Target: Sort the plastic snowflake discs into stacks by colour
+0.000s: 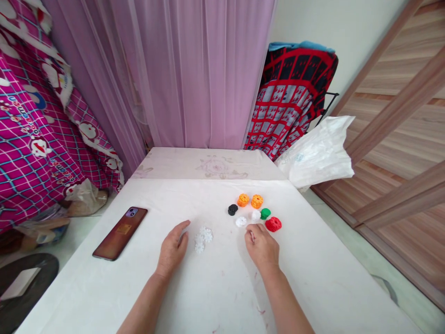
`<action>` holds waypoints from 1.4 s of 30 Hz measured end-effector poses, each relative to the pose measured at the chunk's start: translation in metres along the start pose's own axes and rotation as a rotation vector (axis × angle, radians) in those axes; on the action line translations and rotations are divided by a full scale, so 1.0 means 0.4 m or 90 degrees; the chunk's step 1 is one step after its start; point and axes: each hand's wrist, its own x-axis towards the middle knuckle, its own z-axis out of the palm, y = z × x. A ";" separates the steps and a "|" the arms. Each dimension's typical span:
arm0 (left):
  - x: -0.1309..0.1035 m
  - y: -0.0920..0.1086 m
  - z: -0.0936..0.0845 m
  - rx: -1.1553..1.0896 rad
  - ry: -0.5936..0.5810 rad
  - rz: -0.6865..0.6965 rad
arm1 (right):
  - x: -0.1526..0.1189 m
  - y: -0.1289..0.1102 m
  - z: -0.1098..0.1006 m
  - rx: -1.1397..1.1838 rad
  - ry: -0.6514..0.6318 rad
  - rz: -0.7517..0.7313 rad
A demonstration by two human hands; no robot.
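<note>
My left hand [173, 248] rests at the left of the white table with its fingers apart and nothing in it. Just right of its fingertips lies a loose cluster of white snowflake-shaped plastic discs [203, 238]. My right hand [263, 246] is closed, fingertips curled together; whether something is pinched there is hidden. Close beyond it sit a white disc stack [241, 222], a second white one [256, 215], a green stack [265, 213] and a red stack [273, 224]. Farther back are two orange stacks [243, 200] and a black stack [232, 209].
A brown phone [120, 234] lies face down on the table's left side. Beyond the table's right edge stands a white plastic bag [320, 153]. A purple curtain [208, 74] hangs behind the far edge. On the lower left is a dark round stool [45, 278].
</note>
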 end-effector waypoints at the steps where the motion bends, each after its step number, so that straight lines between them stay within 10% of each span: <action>1: 0.001 0.001 -0.001 0.001 -0.002 0.000 | -0.001 -0.002 -0.003 -0.023 -0.020 0.006; 18: 0.000 -0.006 0.002 -0.027 0.013 -0.010 | 0.021 -0.037 0.001 -0.039 -0.048 -0.021; 25: 0.000 -0.015 0.008 -0.076 0.071 -0.056 | -0.001 -0.145 0.052 0.204 -0.159 -0.110; 33: 0.002 -0.007 0.004 -0.087 0.064 -0.074 | -0.033 -0.229 0.082 0.124 -0.140 -0.091; 42: -0.001 -0.013 0.010 -0.083 0.063 -0.076 | -0.050 -0.171 0.075 0.184 -0.104 -0.022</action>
